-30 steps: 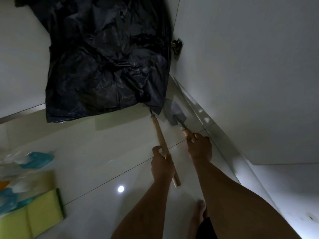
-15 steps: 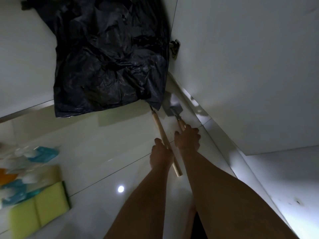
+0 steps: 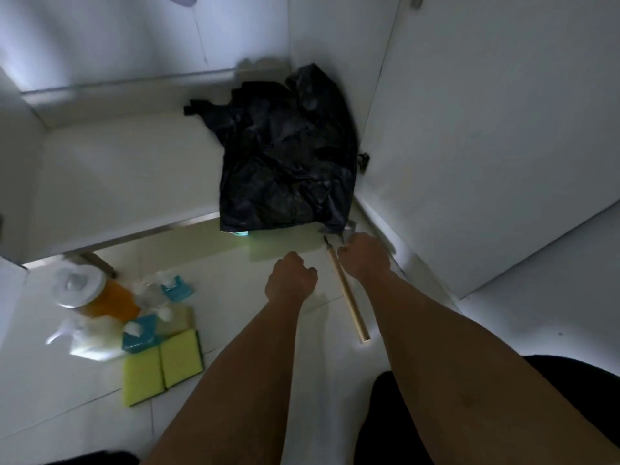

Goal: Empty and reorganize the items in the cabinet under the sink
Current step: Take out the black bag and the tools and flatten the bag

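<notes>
Head view — left hand [image 3: 291, 276] clenched, empty; right hand [image 3: 364, 260] grasping trowel [image 3: 347, 228] beside crinkled black bag [image 3: 288, 162].

I note bag [image 3: 288, 162] on cabinet floor [image 3: 127, 169], right side; wooden-handled tool [image 3: 349, 293] on tiles before it; sponges [image 3: 161, 367] far left.

Black bag [image 3: 288, 162], yellow sponges [image 3: 162, 365], teal packets [image 3: 139, 333], orange-filled jar [image 3: 107, 302].
</notes>
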A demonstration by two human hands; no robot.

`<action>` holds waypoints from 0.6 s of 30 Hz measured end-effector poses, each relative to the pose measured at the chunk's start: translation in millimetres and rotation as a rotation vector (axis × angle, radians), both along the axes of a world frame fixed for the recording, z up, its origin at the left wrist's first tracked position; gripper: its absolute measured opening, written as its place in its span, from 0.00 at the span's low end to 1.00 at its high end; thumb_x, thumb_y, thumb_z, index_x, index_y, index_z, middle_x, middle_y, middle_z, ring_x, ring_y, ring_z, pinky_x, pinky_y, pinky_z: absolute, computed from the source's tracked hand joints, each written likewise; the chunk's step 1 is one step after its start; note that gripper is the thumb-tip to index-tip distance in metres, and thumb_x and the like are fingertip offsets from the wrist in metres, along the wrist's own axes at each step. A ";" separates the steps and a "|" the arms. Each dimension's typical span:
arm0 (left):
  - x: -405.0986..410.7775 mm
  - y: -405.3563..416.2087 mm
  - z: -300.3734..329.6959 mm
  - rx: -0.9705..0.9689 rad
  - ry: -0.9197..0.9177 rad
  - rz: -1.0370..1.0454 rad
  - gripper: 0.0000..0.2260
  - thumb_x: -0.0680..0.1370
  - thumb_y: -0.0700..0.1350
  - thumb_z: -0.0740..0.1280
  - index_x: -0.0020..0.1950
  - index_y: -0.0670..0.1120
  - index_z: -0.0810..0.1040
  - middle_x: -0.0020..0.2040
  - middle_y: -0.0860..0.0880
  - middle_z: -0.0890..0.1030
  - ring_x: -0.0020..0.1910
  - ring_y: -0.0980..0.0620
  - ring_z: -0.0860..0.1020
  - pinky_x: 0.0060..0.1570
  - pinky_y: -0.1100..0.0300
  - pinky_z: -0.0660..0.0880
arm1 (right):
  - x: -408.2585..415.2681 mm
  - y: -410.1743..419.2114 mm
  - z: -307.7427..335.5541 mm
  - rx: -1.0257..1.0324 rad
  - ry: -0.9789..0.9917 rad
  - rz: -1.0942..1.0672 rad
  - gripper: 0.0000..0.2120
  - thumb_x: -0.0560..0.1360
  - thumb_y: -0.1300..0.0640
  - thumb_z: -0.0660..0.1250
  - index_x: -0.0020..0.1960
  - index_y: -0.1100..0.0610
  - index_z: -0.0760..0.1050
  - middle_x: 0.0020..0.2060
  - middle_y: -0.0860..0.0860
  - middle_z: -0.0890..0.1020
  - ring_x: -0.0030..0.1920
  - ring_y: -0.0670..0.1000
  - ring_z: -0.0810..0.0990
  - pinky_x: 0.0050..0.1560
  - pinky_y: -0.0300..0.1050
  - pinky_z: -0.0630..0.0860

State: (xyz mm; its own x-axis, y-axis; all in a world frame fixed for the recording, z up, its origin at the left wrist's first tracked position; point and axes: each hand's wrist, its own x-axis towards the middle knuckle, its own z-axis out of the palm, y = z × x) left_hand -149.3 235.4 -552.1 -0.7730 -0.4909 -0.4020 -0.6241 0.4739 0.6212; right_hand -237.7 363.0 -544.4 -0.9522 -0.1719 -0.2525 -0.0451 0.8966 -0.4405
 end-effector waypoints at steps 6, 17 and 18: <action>-2.0 -47.1 67.3 -0.103 0.156 0.025 0.16 0.77 0.50 0.66 0.63 0.47 0.76 0.63 0.44 0.78 0.62 0.41 0.77 0.57 0.54 0.71 | -2.8 -25.5 82.2 -0.159 0.143 -0.009 0.13 0.79 0.53 0.65 0.57 0.62 0.79 0.53 0.58 0.81 0.53 0.59 0.80 0.50 0.45 0.74; -74.9 -154.5 67.2 -0.308 0.134 0.076 0.20 0.78 0.53 0.64 0.68 0.49 0.72 0.64 0.44 0.75 0.64 0.41 0.74 0.60 0.48 0.73 | -117.0 -66.6 64.3 -0.256 -0.049 -0.351 0.43 0.75 0.40 0.67 0.78 0.59 0.51 0.71 0.61 0.68 0.70 0.65 0.69 0.69 0.64 0.68; -84.9 -164.3 58.4 -0.320 0.112 0.073 0.21 0.78 0.53 0.64 0.70 0.49 0.71 0.65 0.44 0.74 0.65 0.41 0.73 0.61 0.48 0.72 | -126.6 -68.8 53.4 -0.300 -0.056 -0.369 0.43 0.75 0.40 0.69 0.78 0.60 0.51 0.71 0.62 0.69 0.69 0.65 0.70 0.69 0.64 0.69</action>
